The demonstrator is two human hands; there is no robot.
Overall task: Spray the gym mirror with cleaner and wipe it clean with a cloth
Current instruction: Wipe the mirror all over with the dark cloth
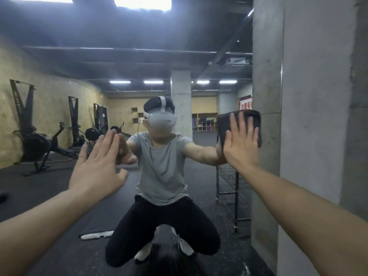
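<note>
Mirror (59, 196) glass filled the view ahead, where the right hand (242, 144), fingers (236, 124) spread straight, pressed a dark cloth (255, 122) flat at three o'clock, while the left hand (97, 166) lay open-palmed against it at nine o'clock.

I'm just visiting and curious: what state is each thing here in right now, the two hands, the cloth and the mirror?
left hand: open, fingers straight, flat against the mirror, holding nothing.
right hand: open, fingers spread, pressing the cloth to the glass.
cloth: dark, folded, pinned flat near the mirror's right edge.
mirror: reflecting the crouching person and the gym; wetness cannot be told.
</note>
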